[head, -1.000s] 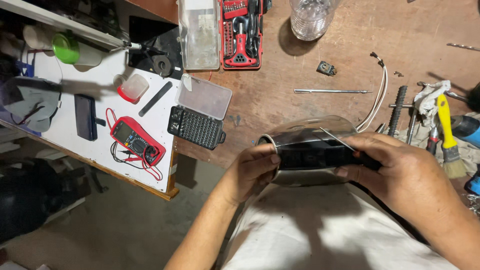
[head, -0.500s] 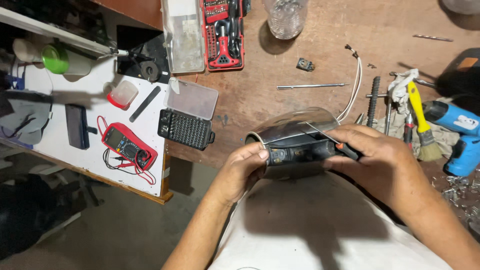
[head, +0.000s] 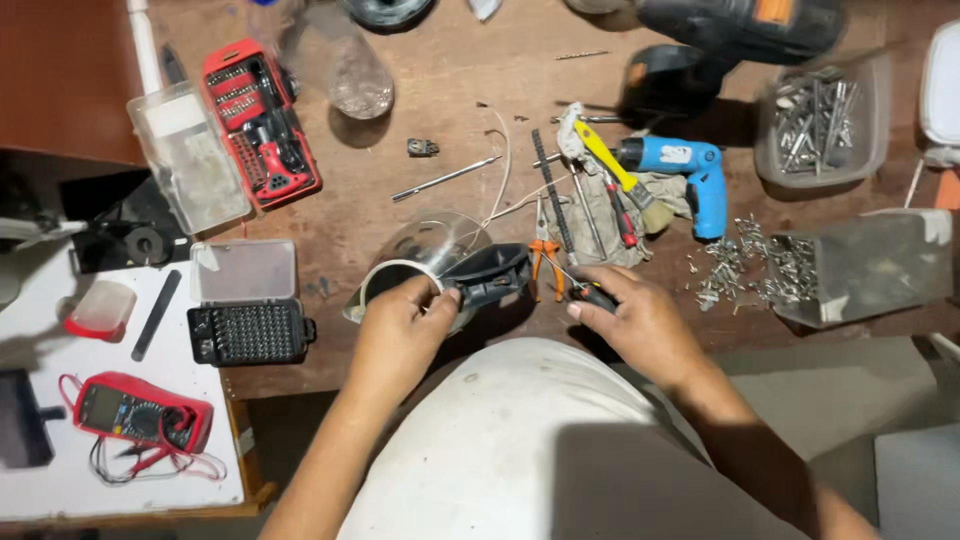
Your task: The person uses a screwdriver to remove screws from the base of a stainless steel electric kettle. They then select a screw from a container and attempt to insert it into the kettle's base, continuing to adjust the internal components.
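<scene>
1. My left hand is curled around the rim of a clear jug lying on its side at the near edge of the wooden bench, thumb and fingers pinched at the spot where its black handle piece meets the body.
2. My right hand is closed on a small screwdriver with a black grip, its thin shaft pointing left toward the handle piece; I can't tell if the tip touches it.
3. Orange-handled pliers lie just beyond the right hand, beside the jug.
4. Further right: yellow-handled brush and blue cordless drill on a rag, then a loose pile of screws.
5. Left side: black bit case with its clear lid open, red multimeter on the white board, red screwdriver set further back.
</scene>
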